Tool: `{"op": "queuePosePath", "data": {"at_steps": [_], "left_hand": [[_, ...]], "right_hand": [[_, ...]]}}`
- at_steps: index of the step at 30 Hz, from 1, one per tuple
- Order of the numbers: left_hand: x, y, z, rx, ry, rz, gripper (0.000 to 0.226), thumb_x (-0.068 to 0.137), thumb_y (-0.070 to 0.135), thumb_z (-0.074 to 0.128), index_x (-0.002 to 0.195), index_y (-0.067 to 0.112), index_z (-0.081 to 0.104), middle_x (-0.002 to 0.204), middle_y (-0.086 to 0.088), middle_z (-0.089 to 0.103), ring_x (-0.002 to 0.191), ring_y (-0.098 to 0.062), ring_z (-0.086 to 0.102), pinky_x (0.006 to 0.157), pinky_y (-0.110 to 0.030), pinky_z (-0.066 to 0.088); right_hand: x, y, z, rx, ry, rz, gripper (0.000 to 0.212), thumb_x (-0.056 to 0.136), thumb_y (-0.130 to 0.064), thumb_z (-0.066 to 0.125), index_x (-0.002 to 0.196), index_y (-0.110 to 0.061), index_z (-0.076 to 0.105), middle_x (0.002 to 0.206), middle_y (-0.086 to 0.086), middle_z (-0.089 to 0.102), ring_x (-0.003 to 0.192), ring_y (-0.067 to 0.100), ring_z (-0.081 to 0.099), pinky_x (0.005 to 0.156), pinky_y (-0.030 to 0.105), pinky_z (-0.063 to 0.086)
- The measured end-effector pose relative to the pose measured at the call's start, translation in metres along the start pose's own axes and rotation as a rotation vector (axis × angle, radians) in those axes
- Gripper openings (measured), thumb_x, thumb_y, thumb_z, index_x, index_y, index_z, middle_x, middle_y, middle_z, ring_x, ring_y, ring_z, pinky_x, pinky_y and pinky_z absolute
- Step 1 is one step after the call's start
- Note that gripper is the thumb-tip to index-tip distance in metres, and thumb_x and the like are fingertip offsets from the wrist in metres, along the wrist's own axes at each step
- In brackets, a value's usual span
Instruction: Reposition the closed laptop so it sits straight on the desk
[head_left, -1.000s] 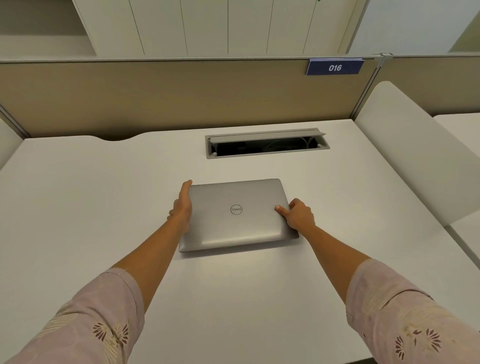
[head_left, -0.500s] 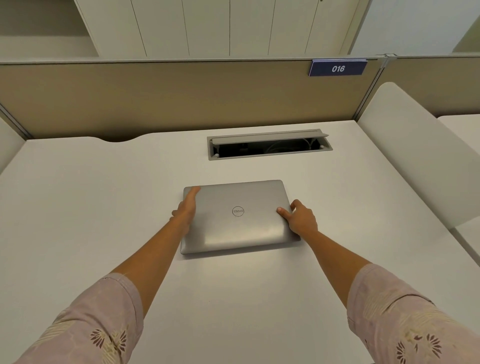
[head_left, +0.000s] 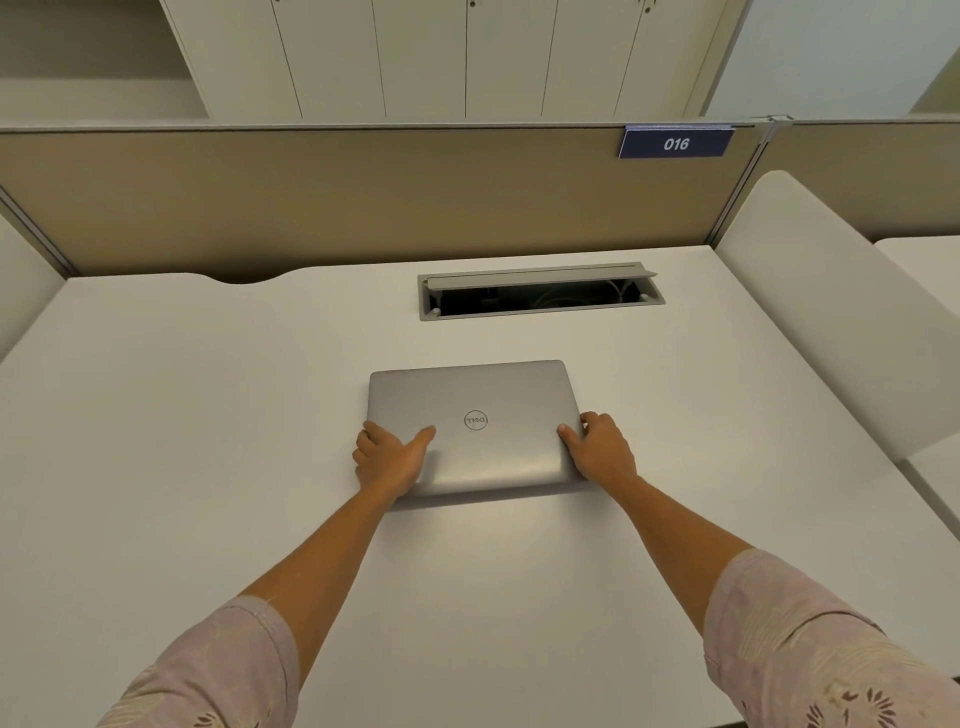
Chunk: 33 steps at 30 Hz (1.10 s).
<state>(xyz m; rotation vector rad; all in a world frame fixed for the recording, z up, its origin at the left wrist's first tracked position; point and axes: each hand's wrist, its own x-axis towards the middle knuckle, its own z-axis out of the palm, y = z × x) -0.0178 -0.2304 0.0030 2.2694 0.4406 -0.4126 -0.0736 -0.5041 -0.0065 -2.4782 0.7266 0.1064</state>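
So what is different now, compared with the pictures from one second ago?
The left hand slid back along the laptop from its far left corner to the near left corner, thumb now lying on the lid. The right hand kept its hold on the right edge. The laptop stayed closed on the desk, hardly shifted.

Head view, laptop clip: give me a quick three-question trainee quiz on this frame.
1. True or false: the laptop lid is open.
2. Which hand has its thumb lying furthest across the lid? A) left hand B) right hand
3. Fill in: the plate on the partition reads ___.

Key: 1 false, the laptop lies closed on the desk. 2 A. 3 016.
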Motion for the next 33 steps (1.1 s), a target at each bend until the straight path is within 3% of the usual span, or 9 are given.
{"op": "queuePosePath", "data": {"at_steps": [6,11,17,24,28,33], "left_hand": [[-0.003,0.001,-0.005,-0.093,-0.022,-0.010,0.108,0.084,0.067,0.055,0.154,0.010,-0.003,0.162,-0.015,0.010,0.148,-0.034,0.010,0.116,-0.051,0.018],[-0.005,-0.003,-0.007,-0.094,-0.040,0.018,0.106,0.084,0.066,0.055,0.155,0.010,0.000,0.161,-0.014,0.011,0.147,-0.033,0.009,0.116,-0.051,0.018],[-0.007,-0.008,-0.007,-0.152,-0.007,0.100,0.092,0.088,0.057,0.058,0.153,0.008,0.016,0.157,-0.015,0.021,0.143,-0.033,0.018,0.115,-0.049,0.023],[-0.002,-0.012,-0.006,-0.232,-0.034,0.105,0.087,0.089,0.057,0.056,0.154,0.014,0.017,0.160,-0.011,0.017,0.146,-0.031,0.015,0.116,-0.049,0.020],[-0.008,-0.025,0.000,-0.033,-0.042,0.176,0.088,0.090,0.056,0.054,0.156,0.018,0.008,0.164,-0.008,0.001,0.150,-0.027,0.005,0.120,-0.047,0.012],[-0.031,-0.050,0.017,0.245,0.133,0.510,0.076,0.099,0.046,0.043,0.156,0.012,0.005,0.165,-0.010,-0.005,0.151,-0.024,-0.008,0.120,-0.046,-0.010]], "right_hand": [[-0.001,-0.006,0.000,0.008,-0.001,0.017,0.044,0.097,-0.041,0.046,0.112,-0.001,0.057,0.116,0.018,0.051,0.100,0.036,0.057,0.086,0.041,0.046],[-0.002,-0.007,0.000,0.015,-0.007,0.024,0.045,0.098,-0.041,0.045,0.114,-0.001,0.056,0.118,0.019,0.048,0.101,0.038,0.057,0.088,0.043,0.047],[-0.007,-0.006,0.001,0.048,-0.014,0.049,0.045,0.098,-0.042,0.044,0.118,-0.003,0.053,0.121,0.018,0.045,0.105,0.038,0.055,0.090,0.044,0.048],[-0.009,-0.009,0.001,0.066,-0.010,0.098,0.045,0.099,-0.042,0.043,0.125,-0.006,0.050,0.124,0.019,0.043,0.111,0.041,0.051,0.094,0.048,0.047],[-0.012,-0.009,0.005,0.076,0.001,0.098,0.047,0.099,-0.041,0.042,0.131,-0.007,0.047,0.128,0.018,0.043,0.114,0.039,0.048,0.096,0.046,0.045],[-0.036,-0.007,0.025,-0.095,0.202,-0.097,0.060,0.095,-0.050,0.044,0.147,-0.023,0.029,0.148,0.006,0.031,0.131,0.032,0.033,0.106,0.046,0.029]]}}
